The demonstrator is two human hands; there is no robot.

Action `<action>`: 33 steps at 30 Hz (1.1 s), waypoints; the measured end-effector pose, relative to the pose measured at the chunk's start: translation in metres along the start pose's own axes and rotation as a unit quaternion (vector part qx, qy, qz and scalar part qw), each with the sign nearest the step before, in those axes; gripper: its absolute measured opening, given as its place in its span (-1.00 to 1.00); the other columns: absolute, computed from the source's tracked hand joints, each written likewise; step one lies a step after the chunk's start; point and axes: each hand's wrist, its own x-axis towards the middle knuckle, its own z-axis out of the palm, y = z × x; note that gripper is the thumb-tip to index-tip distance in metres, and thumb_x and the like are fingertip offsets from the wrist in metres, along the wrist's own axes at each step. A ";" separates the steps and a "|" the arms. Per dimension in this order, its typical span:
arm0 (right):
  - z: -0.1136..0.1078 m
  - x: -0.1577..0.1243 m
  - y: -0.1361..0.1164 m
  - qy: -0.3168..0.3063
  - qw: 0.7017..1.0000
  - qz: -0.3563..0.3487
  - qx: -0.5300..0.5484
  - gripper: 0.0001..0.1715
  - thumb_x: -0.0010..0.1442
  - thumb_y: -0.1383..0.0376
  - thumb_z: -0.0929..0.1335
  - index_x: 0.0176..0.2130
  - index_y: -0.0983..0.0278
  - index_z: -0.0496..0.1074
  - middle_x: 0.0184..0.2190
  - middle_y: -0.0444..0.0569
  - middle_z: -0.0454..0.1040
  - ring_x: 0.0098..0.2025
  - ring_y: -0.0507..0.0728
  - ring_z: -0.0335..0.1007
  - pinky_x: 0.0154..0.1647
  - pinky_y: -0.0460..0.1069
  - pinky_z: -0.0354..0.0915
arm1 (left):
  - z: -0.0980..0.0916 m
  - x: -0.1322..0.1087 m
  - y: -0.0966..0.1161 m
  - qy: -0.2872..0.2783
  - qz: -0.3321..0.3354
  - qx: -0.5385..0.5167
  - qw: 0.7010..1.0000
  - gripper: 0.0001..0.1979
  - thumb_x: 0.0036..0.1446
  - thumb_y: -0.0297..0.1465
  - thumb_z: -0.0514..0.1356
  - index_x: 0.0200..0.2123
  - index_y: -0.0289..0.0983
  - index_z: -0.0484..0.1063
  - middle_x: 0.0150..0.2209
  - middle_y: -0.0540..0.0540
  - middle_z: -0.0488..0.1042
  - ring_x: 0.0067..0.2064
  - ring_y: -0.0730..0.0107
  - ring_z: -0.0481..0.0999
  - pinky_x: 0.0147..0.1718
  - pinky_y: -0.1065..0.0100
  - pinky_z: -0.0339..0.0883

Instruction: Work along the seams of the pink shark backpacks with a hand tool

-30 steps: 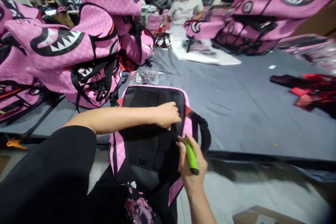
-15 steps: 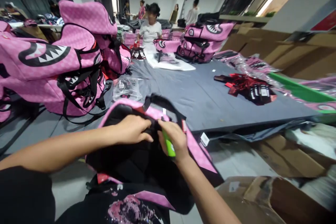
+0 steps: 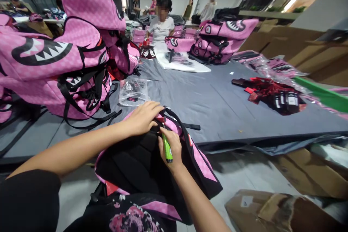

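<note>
A pink-and-black backpack (image 3: 127,166) lies across my lap, leaning on the table edge with its black side facing me. My left hand (image 3: 144,117) grips the backpack's top edge beside the black handle strap (image 3: 179,121), fingers over the far side and thumb on the near side. In my right hand (image 3: 173,145) is a slim lime-green tool (image 3: 167,148) with a dark butt end. Its thin tip points up at the top seam, close to my left thumb; the tool's exact kind is unclear. A small red patch (image 3: 161,118) shows at that seam.
Pink shark-mouth bags (image 3: 84,40) are piled on the table's left. A clear plastic bag (image 3: 133,92) lies ahead. Red-and-black tags (image 3: 282,98) sit at right, near a green bin edge (image 3: 323,94). A person (image 3: 161,25) is across the table. A cardboard box (image 3: 252,206) stands on the floor.
My left hand has moved up from the black inner side onto the backpack's top edge. The right hand with the green tool has shifted slightly left. The view has turned a little left.
</note>
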 end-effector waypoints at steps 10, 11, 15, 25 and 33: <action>-0.016 -0.029 -0.034 -0.055 0.997 0.042 0.038 -0.56 0.21 0.44 0.37 0.08 0.22 0.36 -0.22 0.04 0.52 -0.19 0.19 0.47 -0.09 0.15 0.38 | 0.030 0.023 -0.007 -0.124 0.005 0.129 0.984 -0.13 0.08 -0.19 0.35 0.35 -0.39 0.09 0.12 -0.36 0.41 0.11 -0.09 0.40 0.09 -0.01 0.23; -0.016 -0.030 -0.031 -0.059 0.996 0.047 0.042 -0.57 0.22 0.40 0.37 0.09 0.21 0.37 -0.21 0.04 0.53 -0.18 0.20 0.47 -0.09 0.15 0.39 | 0.030 0.020 -0.004 -0.108 0.032 0.137 0.984 -0.09 0.10 -0.19 0.34 0.39 -0.37 0.00 0.18 -0.38 0.36 0.15 -0.08 0.36 0.16 -0.05 0.15; -0.009 -0.029 -0.017 -0.006 0.979 0.149 0.136 -0.54 0.30 0.22 0.32 0.17 0.20 0.33 -0.28 -0.01 0.54 -0.27 0.19 0.52 -0.23 0.10 0.42 | 0.032 0.013 0.009 -0.096 0.127 0.161 0.974 0.14 0.01 -0.08 0.38 0.45 -0.18 -0.27 0.40 -0.37 0.00 0.36 -0.11 0.08 0.28 -0.17 -0.12; -0.022 -0.023 -0.002 -0.066 0.961 0.248 0.102 -0.71 0.28 0.21 0.36 -0.01 0.20 0.42 -0.25 -0.01 0.61 -0.24 0.20 0.59 -0.16 0.11 0.45 | 0.047 0.020 0.015 -0.133 0.068 0.198 0.969 -0.19 0.25 -0.28 0.15 0.44 -0.19 -0.18 0.33 -0.38 0.15 0.12 0.00 0.36 0.07 0.08 0.16; -0.043 -0.007 0.020 -0.185 0.948 0.243 0.085 -0.69 0.29 0.20 0.33 0.01 0.19 0.43 -0.12 0.01 0.59 -0.10 0.20 0.54 -0.05 0.13 0.42 | 0.051 0.027 0.012 -0.141 0.034 0.152 0.978 -0.21 0.23 -0.34 0.14 0.44 -0.21 -0.16 0.35 -0.31 0.15 0.20 0.00 0.30 0.13 0.09 0.11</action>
